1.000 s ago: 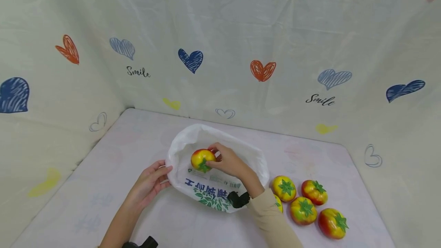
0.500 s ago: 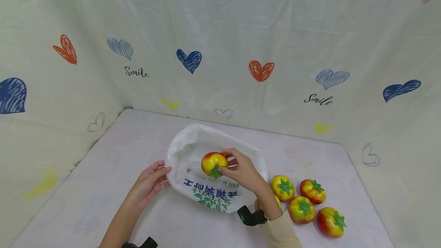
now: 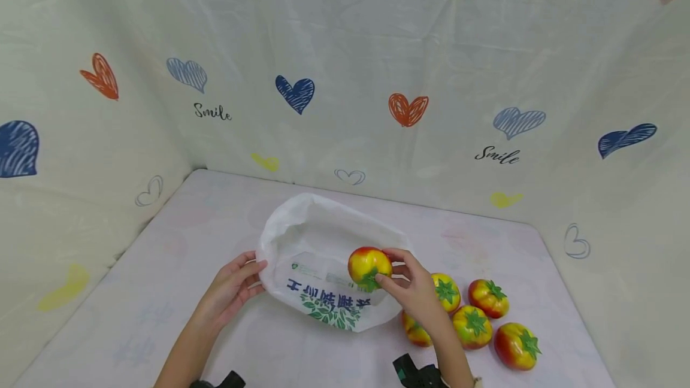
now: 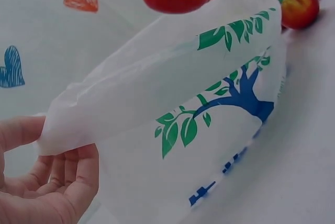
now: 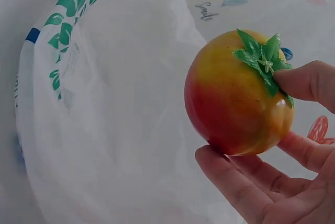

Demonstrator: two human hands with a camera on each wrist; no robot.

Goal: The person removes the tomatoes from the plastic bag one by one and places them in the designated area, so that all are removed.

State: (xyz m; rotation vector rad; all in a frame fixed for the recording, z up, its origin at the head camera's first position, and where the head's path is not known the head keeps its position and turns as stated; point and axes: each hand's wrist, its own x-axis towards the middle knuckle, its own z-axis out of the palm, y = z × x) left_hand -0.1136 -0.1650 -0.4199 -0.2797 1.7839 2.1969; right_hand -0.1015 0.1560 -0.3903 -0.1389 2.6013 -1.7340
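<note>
In the head view a white plastic bag (image 3: pixel 323 310) with green leaves and blue lettering lies with its mouth spread wide. My left hand (image 3: pixel 232 289) pinches the left rim; in the left wrist view the thumb and fingers (image 4: pixel 81 166) grip the thin edge. A shiny red-and-yellow tomato (image 3: pixel 369 265) with a green leafy top is held by my right hand (image 3: pixel 412 286) over the right part of the bag mouth. The right wrist view shows the thumb on the leaves of that tomato (image 5: pixel 235 98) and fingers beneath it.
To the right of the bag, several similar tomatoes (image 3: pixel 474 327) sit on the pale tablecloth (image 3: pixel 302 361). One tomato (image 3: pixel 415 331) is close against the bag, partly behind the right wrist. A heart-printed curtain (image 3: pixel 345 136) stands along the back and sides.
My right hand has carried the tomato rightward and slightly nearer me, from over the bag's middle to its right side. The left hand stays on the rim.
</note>
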